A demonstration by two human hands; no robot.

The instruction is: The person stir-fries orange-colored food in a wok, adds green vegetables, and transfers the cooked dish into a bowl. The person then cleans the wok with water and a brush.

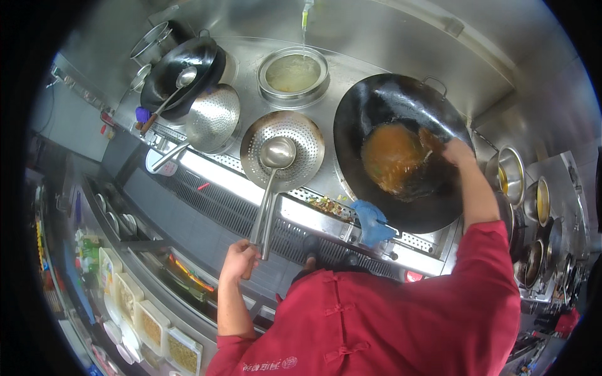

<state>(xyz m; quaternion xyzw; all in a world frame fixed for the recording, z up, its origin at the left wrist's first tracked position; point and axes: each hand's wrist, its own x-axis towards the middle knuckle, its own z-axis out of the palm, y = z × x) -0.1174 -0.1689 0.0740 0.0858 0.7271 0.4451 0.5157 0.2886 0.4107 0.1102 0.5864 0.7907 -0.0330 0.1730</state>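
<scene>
My right hand [458,151] reaches into the large black wok [400,96], closed around a brown wok brush [430,141] that is partly blurred. Against the brush swirls cloudy brown liquid [392,157] with small bits in it. My left hand [239,259] grips the wooden handle end of a steel ladle [277,152]. The ladle's bowl lies within a perforated steel strainer [308,141], whose tubular handle [269,235] runs beside the ladle's. Draped on the stove's front edge by the wok is a blue cloth [371,223].
Water runs from a spout [304,19] into a round steel pot [292,77]. At left are a second strainer [214,117] and another black wok [160,89] holding a ladle [186,76]. Food scraps [327,205] litter the front gutter. Steel bowls [512,174] stand at right.
</scene>
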